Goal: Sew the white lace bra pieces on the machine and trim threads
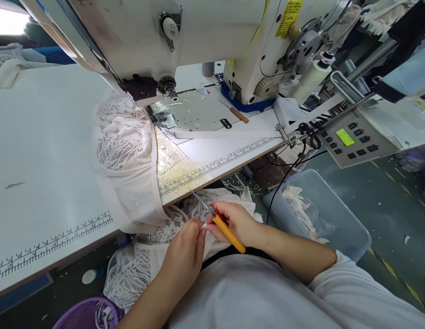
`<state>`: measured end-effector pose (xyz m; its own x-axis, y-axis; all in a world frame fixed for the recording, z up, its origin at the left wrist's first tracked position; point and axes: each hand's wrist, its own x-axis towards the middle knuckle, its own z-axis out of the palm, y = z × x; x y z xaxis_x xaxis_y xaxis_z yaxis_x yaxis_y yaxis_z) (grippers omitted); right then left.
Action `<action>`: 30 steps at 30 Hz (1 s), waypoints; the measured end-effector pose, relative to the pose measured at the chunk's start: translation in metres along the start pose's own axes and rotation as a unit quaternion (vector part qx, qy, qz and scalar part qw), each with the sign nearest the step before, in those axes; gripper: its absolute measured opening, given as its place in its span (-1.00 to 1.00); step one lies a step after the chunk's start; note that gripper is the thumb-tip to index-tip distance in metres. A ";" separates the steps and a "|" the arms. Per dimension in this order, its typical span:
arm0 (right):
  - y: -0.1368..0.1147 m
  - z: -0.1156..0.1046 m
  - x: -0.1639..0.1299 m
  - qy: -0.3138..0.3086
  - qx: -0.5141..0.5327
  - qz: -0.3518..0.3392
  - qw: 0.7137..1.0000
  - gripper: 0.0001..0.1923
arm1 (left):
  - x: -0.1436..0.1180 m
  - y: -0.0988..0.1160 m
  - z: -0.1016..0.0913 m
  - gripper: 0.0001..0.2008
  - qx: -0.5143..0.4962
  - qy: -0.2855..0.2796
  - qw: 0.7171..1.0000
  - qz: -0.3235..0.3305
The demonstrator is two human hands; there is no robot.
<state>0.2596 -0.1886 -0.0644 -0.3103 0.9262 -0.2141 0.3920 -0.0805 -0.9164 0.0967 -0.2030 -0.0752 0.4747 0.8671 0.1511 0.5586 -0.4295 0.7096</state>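
My right hand (237, 224) is closed around orange-and-red-handled scissors (229, 234), seen nearly edge-on, their metal tips pointing up and left toward the table edge. Its thumb and fingertips also meet a bit of white fabric. Close beside it, my left hand (186, 249) pinches the edge of a white lace garment (154, 251) between thumb and fingers. The garment hangs over the table edge into my lap. Its upper lace part (125, 141) lies on the table under the sewing machine (205, 27) head. Folds and fingers hide exactly what is pinched.
A white tape (229, 134) runs across the machine bed to a guide at right. An orange-handled pointed tool (238, 114) lies on the bed. Beyond are a control panel (356, 137), a clear plastic bin (349, 214) with scraps, and a purple basket (73, 315) below left.
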 end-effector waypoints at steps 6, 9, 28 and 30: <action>-0.001 -0.013 -0.005 -0.038 0.033 -0.030 0.998 -0.82 | 0.001 0.005 -0.008 -0.82 -0.077 0.030 0.993 -0.083; 0.002 -0.023 -0.008 -0.075 -0.029 -0.042 0.996 -0.76 | 0.001 0.008 -0.012 -0.80 -0.128 0.025 0.980 -0.150; 0.023 -0.025 -0.015 -0.094 -0.353 -0.073 0.928 -0.46 | -0.004 0.006 -0.011 -0.86 -0.242 0.091 0.950 -0.178; 0.022 -0.026 -0.015 -0.096 -0.350 -0.068 0.929 -0.47 | -0.003 0.006 -0.011 -0.87 -0.243 0.093 0.947 -0.187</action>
<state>0.2951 -0.1947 -0.0728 -0.5215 0.8217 -0.2299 0.7838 0.3549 -0.5096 0.0912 -0.2058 -0.0640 0.1521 0.9846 -0.0865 0.2638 0.0439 0.9636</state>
